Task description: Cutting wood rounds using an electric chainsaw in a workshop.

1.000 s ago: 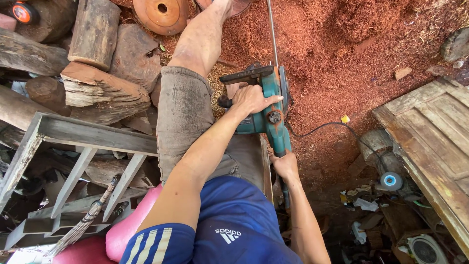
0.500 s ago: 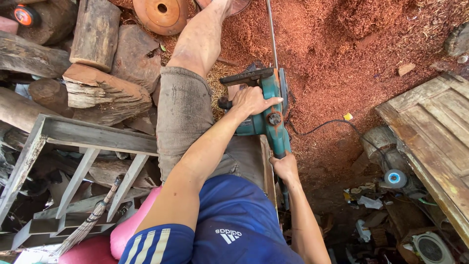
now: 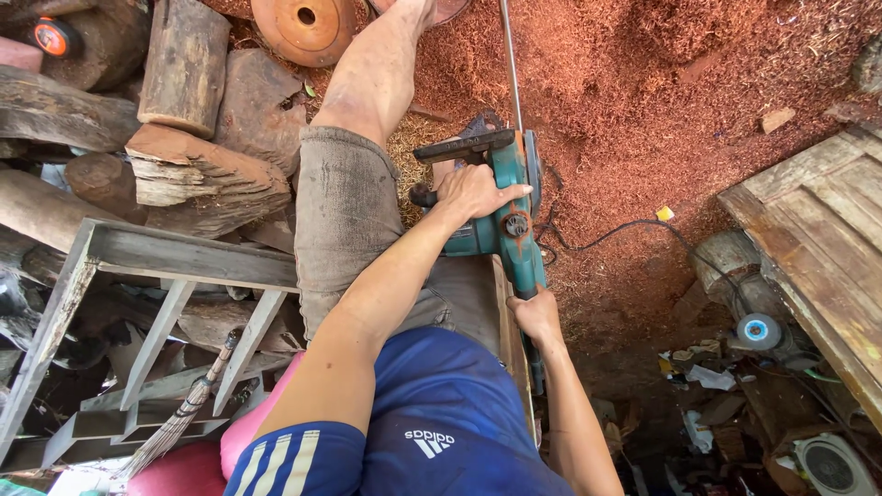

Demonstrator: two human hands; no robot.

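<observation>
Sawdust floor [image 3: 698,119]; left hand [image 3: 473,191], right hand [image 3: 537,317] clasp teal saw [image 3: 507,230], grips closed.

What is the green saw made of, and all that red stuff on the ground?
The saw body looks like teal plastic, smooth and moulded, with a thin grey metal-looking bar. The red stuff looks like sawdust: loose, fine, reddish wood shavings, heaped beside cut logs.

View has shifted slightly: the grinder wheel [image 3: 759,331] and wooden pallet [image 3: 808,239] at right sit higher in frame than earlier. The broom [image 3: 184,409] at lower left likewise appears shifted. Hands and saw show no discernible displacement.
</observation>
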